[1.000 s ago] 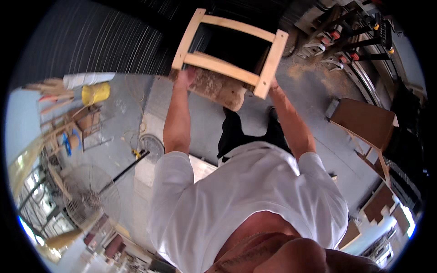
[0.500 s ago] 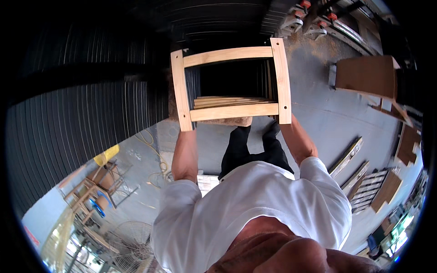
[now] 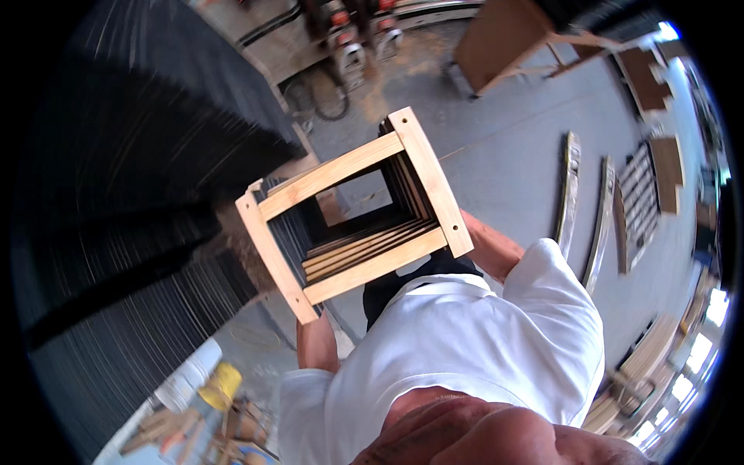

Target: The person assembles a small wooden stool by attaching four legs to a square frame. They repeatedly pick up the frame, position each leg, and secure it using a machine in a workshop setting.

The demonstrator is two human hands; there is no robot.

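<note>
A stack of rectangular wooden frames (image 3: 341, 277) hangs in front of my body, tilted up on its right side. The top frame is pale bare wood with small dark holes near its corners; darker frames sit beneath it, and grey floor shows through the middle. My left forearm (image 3: 316, 345) reaches under the near left corner. My right forearm (image 3: 492, 246) goes behind the right end. Both arms carry the stack between them, but the hands and fingers are hidden beneath and behind it.
Tall rows of stacked dark slats (image 3: 155, 302) stand close on my left. Red-and-silver clamps (image 3: 345, 39) and a brown board table (image 3: 500, 43) are at the far side. Long narrow bars (image 3: 570, 186) and a slatted panel (image 3: 637, 205) lie on the right. A yellow bucket (image 3: 221, 385) is at the lower left.
I have turned to the right with the stack of frames, away from the dark rows. The stack has swung into a tilt, and floor now shows through its opening.
</note>
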